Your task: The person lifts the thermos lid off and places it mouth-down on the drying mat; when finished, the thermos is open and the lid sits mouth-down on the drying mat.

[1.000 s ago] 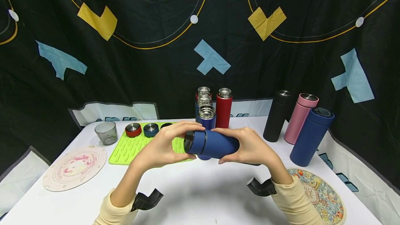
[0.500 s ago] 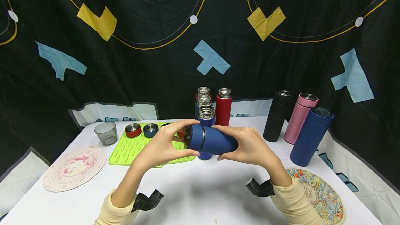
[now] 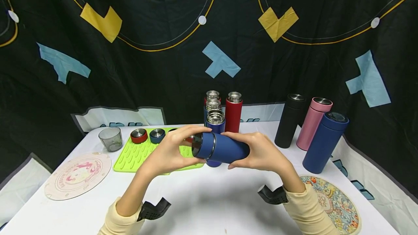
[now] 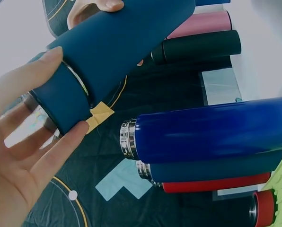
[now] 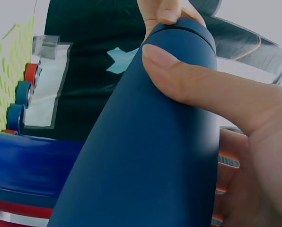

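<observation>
Held above the table, a blue thermos bottle (image 3: 230, 149) lies nearly level, its lid end to the left. My left hand (image 3: 168, 152) pinches the lid (image 3: 205, 145) between thumb and fingers; the lid's end is dark and glossy. Around the body curls my right hand (image 3: 261, 152), thumb along the near side in the right wrist view. In the left wrist view a thin bright line (image 4: 78, 75) shows at the seam between lid and body. Behind the held bottle stand several lidless bottles with bare steel necks, among them a blue one (image 3: 216, 125) and a red one (image 3: 233, 115).
A green mat (image 3: 128, 160) bears several caps, including a red cap (image 3: 139, 136) and a blue cap (image 3: 158, 136). Left are a glass (image 3: 111, 139) and a pink round placemat (image 3: 78, 177). Right stand black (image 3: 290, 122), pink (image 3: 314, 124) and blue (image 3: 326, 144) lidded bottles, beside a floral placemat (image 3: 330, 204).
The left fingers have shifted on the lid, and the seam, dark a second ago, now shows a bright line. The held bottle has shifted slightly; the right hand keeps its grip.
</observation>
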Demonstrator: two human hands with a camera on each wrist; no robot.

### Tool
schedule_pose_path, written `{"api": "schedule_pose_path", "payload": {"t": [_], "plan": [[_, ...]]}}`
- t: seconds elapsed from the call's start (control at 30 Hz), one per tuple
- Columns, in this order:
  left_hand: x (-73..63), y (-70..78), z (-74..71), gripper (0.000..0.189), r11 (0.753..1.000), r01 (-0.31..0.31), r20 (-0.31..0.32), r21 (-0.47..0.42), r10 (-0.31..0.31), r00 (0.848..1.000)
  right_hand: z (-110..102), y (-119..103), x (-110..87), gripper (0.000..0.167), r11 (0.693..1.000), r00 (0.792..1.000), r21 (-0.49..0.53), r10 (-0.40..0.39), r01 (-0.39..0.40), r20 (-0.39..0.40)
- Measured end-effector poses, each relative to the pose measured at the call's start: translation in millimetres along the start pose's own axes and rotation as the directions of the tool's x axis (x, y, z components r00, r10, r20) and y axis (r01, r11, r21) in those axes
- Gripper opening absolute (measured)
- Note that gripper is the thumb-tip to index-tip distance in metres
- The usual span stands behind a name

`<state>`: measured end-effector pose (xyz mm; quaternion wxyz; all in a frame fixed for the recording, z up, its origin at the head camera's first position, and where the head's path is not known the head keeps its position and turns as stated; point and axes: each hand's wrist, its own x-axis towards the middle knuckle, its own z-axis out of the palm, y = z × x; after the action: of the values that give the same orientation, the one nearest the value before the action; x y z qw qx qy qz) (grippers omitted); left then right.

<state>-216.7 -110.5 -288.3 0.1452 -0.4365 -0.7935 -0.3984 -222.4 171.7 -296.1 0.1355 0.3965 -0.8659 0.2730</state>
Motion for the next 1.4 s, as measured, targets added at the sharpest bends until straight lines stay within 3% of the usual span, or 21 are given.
{"api": "schedule_pose_path", "payload": {"t": [0.27,0.53,0.7,0.97,1.4], "plan": [[0.7,-0.5,3.4,0.072,0.988,0.154,-0.062,0.012,-0.153,0.986,3,-2,0.9,0.083,0.996,0.998,-0.092,-0.002,-0.004,-0.066],[1.3,0.5,4.2,0.063,0.959,0.283,-0.101,0.01,-0.28,0.955,5,-3,2.3,0.084,0.982,0.99,-0.187,-0.042,0.016,-0.136],[1.3,1.2,3.7,0.062,0.952,0.307,-0.097,0.004,-0.305,0.947,6,-3,2.5,0.084,0.98,0.988,-0.2,-0.05,0.02,-0.144],[-0.1,-0.9,0.2,0.067,0.943,0.331,-0.115,0.034,-0.326,0.939,6,-2,2.7,0.084,0.944,0.982,-0.33,-0.086,0.026,-0.168],[-3.0,-7.5,-13.6,0.073,0.942,0.332,-0.111,0.053,-0.325,0.939,-3,16,3.1,0.084,0.988,0.978,-0.15,-0.004,-0.027,-0.208]]}}
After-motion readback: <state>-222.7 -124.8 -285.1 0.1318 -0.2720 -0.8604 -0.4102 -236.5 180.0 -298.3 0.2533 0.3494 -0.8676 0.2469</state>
